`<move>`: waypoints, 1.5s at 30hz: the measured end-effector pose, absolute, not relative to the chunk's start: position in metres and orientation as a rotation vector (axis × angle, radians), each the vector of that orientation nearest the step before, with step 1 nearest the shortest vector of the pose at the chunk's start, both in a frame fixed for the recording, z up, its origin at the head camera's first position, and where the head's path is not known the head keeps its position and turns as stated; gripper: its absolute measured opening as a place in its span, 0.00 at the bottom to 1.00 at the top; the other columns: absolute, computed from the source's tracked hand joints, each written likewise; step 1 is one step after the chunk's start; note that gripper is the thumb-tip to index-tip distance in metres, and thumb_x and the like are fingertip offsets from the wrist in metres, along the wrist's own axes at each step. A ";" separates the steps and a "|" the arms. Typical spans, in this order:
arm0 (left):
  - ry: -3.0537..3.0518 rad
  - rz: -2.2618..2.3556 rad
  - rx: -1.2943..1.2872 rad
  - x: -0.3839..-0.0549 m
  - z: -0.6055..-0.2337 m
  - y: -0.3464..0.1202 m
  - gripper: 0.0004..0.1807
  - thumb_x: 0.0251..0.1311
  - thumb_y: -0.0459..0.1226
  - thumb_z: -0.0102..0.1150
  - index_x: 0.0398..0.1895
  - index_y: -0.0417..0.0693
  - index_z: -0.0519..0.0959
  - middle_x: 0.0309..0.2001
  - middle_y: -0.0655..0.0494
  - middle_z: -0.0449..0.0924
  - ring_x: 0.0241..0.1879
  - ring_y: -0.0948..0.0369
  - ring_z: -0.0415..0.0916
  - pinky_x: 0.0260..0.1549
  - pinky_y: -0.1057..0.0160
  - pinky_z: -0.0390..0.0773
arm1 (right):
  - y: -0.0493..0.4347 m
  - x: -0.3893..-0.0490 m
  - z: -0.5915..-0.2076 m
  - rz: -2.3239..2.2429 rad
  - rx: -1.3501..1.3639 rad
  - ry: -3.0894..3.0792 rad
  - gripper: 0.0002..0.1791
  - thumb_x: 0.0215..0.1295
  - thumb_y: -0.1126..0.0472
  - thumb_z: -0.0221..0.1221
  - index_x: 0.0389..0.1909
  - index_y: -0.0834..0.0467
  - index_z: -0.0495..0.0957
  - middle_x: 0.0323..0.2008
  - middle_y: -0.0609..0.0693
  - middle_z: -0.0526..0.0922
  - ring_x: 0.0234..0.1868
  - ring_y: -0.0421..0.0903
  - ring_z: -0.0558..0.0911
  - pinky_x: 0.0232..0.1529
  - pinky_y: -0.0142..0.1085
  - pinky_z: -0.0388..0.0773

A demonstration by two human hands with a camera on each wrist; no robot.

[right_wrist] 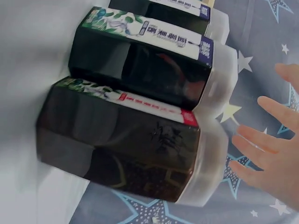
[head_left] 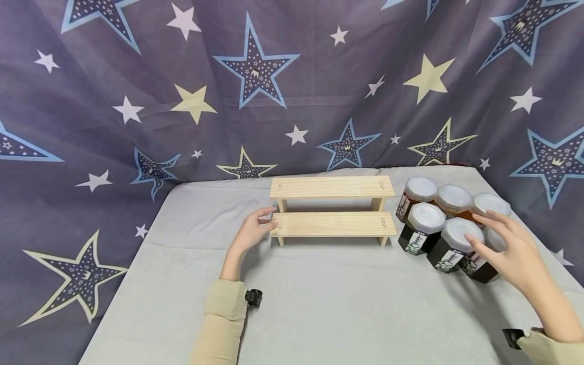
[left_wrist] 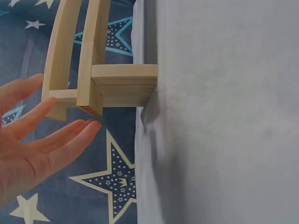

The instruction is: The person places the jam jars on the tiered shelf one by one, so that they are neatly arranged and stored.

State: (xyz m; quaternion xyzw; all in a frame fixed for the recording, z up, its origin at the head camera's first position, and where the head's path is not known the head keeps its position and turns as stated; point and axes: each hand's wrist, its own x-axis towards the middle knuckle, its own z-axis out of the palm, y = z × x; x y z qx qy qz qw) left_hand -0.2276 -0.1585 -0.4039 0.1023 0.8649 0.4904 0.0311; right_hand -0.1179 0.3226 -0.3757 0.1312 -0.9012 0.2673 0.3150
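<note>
A two-step wooden rack (head_left: 333, 225) stands on the cloth in the middle. At its left end is my left hand (head_left: 253, 230), fingers spread; in the left wrist view that hand (left_wrist: 32, 149) reaches towards the ends of the boards (left_wrist: 89, 93). Whether its fingertips touch the wood I cannot tell. Over on the right, my right hand (head_left: 513, 251) hovers with parted fingers by the rightmost front jar (head_left: 475, 266), partly covering it. The right wrist view shows the hand (right_wrist: 271, 154) apart from that dark six-sided jar (right_wrist: 117, 140) and its whitish lid (right_wrist: 205, 163).
More lidded jars stand close together in two rows: a dark front-left jar (head_left: 417, 235), a dark middle jar (head_left: 449, 256) and back jars with reddish-brown contents, such as the back-left jar (head_left: 410, 203). A star-patterned curtain (head_left: 319, 101) hangs behind the pale cloth-covered table (head_left: 337, 304).
</note>
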 end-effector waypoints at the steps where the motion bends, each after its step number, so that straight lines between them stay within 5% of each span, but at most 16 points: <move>1: 2.661 1.501 0.308 -0.228 -0.405 -0.158 0.25 0.53 0.32 0.56 0.57 0.37 0.67 0.58 0.37 0.64 0.51 0.41 0.67 0.46 0.52 0.75 | 0.324 -0.117 -0.377 0.716 0.332 -2.377 0.23 0.47 0.63 0.64 0.46 0.66 0.75 0.50 0.69 0.69 0.53 0.65 0.65 0.64 0.28 0.50; 6: 2.644 1.478 0.244 -0.229 -0.411 -0.158 0.24 0.54 0.31 0.54 0.56 0.38 0.68 0.57 0.36 0.65 0.49 0.43 0.69 0.46 0.53 0.75 | 0.331 -0.111 -0.379 0.754 0.214 -2.441 0.22 0.50 0.62 0.61 0.47 0.67 0.73 0.51 0.71 0.66 0.52 0.71 0.62 0.57 0.60 0.52; 8: 2.637 1.481 0.237 -0.230 -0.413 -0.158 0.23 0.54 0.31 0.54 0.56 0.37 0.68 0.56 0.35 0.65 0.48 0.43 0.71 0.44 0.54 0.76 | 0.334 -0.109 -0.380 0.753 0.167 -2.470 0.22 0.51 0.62 0.61 0.47 0.67 0.73 0.52 0.70 0.66 0.51 0.72 0.61 0.53 0.64 0.51; 19: 2.586 1.517 0.231 -0.230 -0.418 -0.156 0.24 0.51 0.26 0.52 0.55 0.35 0.68 0.54 0.36 0.68 0.42 0.46 0.74 0.36 0.57 0.79 | 0.350 -0.102 -0.391 0.753 0.079 -2.518 0.26 0.50 0.58 0.61 0.48 0.69 0.71 0.56 0.73 0.60 0.58 0.71 0.55 0.60 0.60 0.44; 38: 2.547 1.561 0.190 -0.230 -0.423 -0.157 0.24 0.48 0.21 0.52 0.53 0.30 0.69 0.51 0.36 0.71 0.28 0.55 0.78 0.33 0.56 0.81 | 0.356 -0.102 -0.405 0.741 -0.031 -2.559 0.28 0.51 0.58 0.61 0.52 0.67 0.68 0.54 0.73 0.61 0.54 0.70 0.59 0.43 0.64 0.57; 45: 2.555 1.544 0.195 -0.232 -0.424 -0.159 0.24 0.49 0.21 0.52 0.54 0.30 0.69 0.46 0.35 0.73 0.27 0.52 0.77 0.32 0.54 0.80 | 0.353 -0.108 -0.414 0.793 -0.063 -2.475 0.29 0.42 0.66 0.65 0.48 0.69 0.68 0.42 0.72 0.65 0.45 0.69 0.59 0.34 0.59 0.56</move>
